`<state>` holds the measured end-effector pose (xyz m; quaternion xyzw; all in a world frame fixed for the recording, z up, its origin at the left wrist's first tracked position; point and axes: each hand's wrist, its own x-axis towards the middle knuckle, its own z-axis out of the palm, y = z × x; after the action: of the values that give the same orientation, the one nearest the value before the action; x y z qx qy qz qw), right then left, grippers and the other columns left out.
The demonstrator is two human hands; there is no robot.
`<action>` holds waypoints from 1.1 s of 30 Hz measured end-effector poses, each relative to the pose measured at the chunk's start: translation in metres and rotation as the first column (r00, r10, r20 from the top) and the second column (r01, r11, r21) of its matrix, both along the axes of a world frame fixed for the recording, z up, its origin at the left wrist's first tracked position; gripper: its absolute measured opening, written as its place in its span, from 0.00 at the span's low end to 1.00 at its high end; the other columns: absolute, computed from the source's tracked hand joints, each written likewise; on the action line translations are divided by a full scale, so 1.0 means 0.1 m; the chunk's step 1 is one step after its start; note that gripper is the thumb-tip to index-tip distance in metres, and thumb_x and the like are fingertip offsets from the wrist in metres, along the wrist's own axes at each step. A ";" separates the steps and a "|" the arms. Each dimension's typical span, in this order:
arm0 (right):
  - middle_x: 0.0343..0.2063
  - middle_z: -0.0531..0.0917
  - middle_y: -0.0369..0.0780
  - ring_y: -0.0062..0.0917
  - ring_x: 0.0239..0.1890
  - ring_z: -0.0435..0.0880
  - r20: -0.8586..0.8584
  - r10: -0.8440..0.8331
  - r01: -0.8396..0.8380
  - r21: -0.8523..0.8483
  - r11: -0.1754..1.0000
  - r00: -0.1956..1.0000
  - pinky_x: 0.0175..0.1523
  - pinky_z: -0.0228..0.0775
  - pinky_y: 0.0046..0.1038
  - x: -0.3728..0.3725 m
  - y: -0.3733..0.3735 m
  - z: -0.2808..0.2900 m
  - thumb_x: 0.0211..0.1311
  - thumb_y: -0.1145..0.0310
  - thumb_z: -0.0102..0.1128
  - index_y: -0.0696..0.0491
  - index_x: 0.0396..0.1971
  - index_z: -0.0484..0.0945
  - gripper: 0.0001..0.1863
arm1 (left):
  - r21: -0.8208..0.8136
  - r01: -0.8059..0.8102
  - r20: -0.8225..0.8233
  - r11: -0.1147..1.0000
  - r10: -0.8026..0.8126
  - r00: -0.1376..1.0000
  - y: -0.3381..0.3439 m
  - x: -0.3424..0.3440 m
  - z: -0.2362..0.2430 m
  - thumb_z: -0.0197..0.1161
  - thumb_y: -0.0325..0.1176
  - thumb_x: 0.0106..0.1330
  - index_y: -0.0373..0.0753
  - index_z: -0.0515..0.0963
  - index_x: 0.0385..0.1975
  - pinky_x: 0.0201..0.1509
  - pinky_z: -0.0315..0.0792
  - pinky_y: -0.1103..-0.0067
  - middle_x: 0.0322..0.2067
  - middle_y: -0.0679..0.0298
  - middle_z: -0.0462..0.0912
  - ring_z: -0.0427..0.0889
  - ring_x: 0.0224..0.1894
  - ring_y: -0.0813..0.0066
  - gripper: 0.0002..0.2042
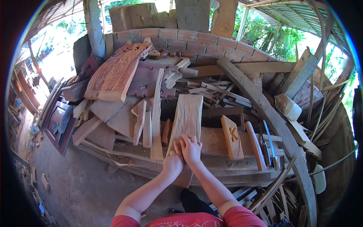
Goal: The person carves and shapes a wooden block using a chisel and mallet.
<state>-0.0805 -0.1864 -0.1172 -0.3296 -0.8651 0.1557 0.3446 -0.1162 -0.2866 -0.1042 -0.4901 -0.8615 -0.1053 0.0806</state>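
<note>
A long pale wooden board (188,117) with a wavy, grooved face lies lengthwise in front of me, its near end jutting over the edge of the workbench. Both hands meet on its lower half. My left hand (174,162) is closed at the board's left side, nearer to me. Just above and to the right, my right hand (190,148) is closed too, its fingers touching the left hand. Whatever lies within the fingers is hidden. Right of the board stands a yellowish wood block (232,137) with a carved notch, beside a reddish wooden bar (255,145) and several slim hand tools (266,147).
Left of the board lie narrow wooden offcuts (147,128) and a large carved panel (119,70). A curved grey beam (261,100) crosses the right side. Behind runs a low brick wall (189,38). A white plastic jug (288,107) sits at right, above scrap wood.
</note>
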 end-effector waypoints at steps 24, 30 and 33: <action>0.39 0.76 0.44 0.40 0.36 0.78 0.029 0.015 -0.011 -0.130 0.991 0.999 0.42 0.68 0.40 -1.08 1.27 0.21 0.57 0.62 0.53 0.47 0.39 0.77 0.12 | -0.057 -0.003 -0.073 0.998 -0.001 0.997 1.33 -1.20 -0.16 0.59 0.41 0.50 0.19 0.55 0.55 0.17 0.71 0.73 0.22 0.54 0.75 0.77 0.17 0.64 0.38; 0.39 0.76 0.48 0.44 0.32 0.78 -0.080 0.096 -0.106 -0.131 0.986 0.992 0.36 0.71 0.39 -0.20 -0.14 -0.01 0.53 0.68 0.55 0.48 0.38 0.77 0.11 | -0.032 -0.028 0.080 0.999 0.030 0.996 -0.21 -0.23 -0.04 0.59 0.45 0.52 0.25 0.53 0.59 0.16 0.72 0.75 0.21 0.59 0.74 0.78 0.16 0.70 0.39; 0.38 0.75 0.46 0.42 0.33 0.77 -0.056 0.081 -0.087 -0.117 0.989 0.995 0.36 0.70 0.39 0.22 -0.83 -0.09 0.52 0.67 0.56 0.49 0.39 0.76 0.12 | -0.110 -0.027 0.125 0.994 0.040 0.991 -0.88 0.17 -0.06 0.58 0.45 0.54 0.27 0.52 0.59 0.16 0.71 0.76 0.22 0.59 0.74 0.78 0.16 0.69 0.38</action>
<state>-0.0586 -0.2693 -0.1263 -0.3086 -0.8584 0.2297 0.3393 -0.0994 -0.3748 -0.1098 -0.4715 -0.8775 -0.0881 0.0010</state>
